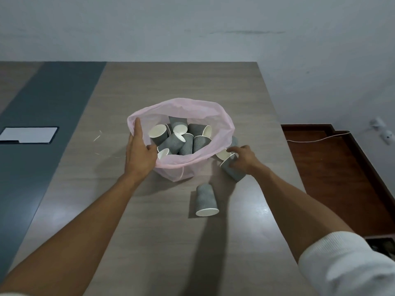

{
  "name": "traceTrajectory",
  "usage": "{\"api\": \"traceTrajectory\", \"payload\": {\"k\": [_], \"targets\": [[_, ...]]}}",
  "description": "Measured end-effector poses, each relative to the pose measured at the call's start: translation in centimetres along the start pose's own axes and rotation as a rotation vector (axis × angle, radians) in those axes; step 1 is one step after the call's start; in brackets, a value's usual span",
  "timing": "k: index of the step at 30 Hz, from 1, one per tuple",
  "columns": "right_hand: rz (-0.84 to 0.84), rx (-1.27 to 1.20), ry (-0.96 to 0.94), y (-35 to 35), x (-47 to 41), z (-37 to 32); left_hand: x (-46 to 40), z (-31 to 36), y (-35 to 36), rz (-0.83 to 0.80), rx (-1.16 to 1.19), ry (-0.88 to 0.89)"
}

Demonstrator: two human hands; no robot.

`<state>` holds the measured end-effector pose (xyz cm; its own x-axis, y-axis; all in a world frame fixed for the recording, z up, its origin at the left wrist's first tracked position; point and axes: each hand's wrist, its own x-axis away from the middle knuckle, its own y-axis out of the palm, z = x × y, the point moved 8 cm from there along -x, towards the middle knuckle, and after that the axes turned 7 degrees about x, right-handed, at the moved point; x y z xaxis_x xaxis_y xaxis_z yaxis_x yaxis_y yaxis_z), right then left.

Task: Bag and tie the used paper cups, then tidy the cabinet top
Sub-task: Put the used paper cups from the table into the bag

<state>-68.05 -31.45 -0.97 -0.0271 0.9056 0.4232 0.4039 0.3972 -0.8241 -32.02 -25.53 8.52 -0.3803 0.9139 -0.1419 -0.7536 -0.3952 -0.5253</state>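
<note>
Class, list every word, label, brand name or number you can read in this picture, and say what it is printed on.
None can be read.
Grey paper cups: wavy ribbing only, no print.
Pink bag: plain.
White card on the dark panel: shows blank.

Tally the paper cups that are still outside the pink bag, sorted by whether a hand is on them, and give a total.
Cups gripped by the right hand: 1, the cup beside the pink bag
Cups lying free: 2, the near cup and one partly hidden cup behind the bag
Total: 3
</note>
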Motion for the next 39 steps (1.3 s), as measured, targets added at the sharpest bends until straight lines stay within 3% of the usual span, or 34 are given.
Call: {"api": "traceTrajectory", "payload": {"k": [8,11,14,17,19,21,23,27,29,32,39], "targets": [[0.020,0.290,-0.086,2.3,2.8,-0.3,1.0,-0.7,1.3,-0.072,0.023,-0.015],[-0.047,0.196,-0.118,0.4,4.0,-1.5,1.5,-0.5,1.3,-0.105,0.039,-0.009],[-0.290,0.106,-0.127,-1.9,6.0,-4.0,2.1,-0.5,1.0,-0.151,0.059,-0.013],[-0.380,-0.287,-0.194,-5.3,8.3,-8.0,2.8,-0.7,0.8,-0.214,0.094,-0.046],[-0.307,-0.576,-0.256,-7.3,9.0,-10.7,3.1,-0.7,0.5,-0.242,0.113,-0.050],[-0.119,-0.686,-0.272,-8.0,8.8,-12.5,3.2,-0.7,0.5,-0.259,0.124,-0.037],[0.021,-0.689,-0.258,-6.8,8.4,-13.2,3.3,-0.5,0.5,-0.260,0.128,-0.022],[0.127,-0.777,-0.173,-4.0,7.9,-11.5,3.0,-0.2,0.3,-0.245,0.173,-0.069],[0.320,-0.814,-0.065,-4.4,7.7,-8.5,2.8,-0.3,0.2,-0.240,0.183,-0.109],[0.550,-0.678,0.120,-4.7,7.6,-3.7,2.5,0.2,-0.2,-0.200,0.169,-0.110],[0.334,-0.416,0.159,1.0,2.4,0.5,2.4,1.7,-0.7,-0.134,0.172,-0.143]]}}
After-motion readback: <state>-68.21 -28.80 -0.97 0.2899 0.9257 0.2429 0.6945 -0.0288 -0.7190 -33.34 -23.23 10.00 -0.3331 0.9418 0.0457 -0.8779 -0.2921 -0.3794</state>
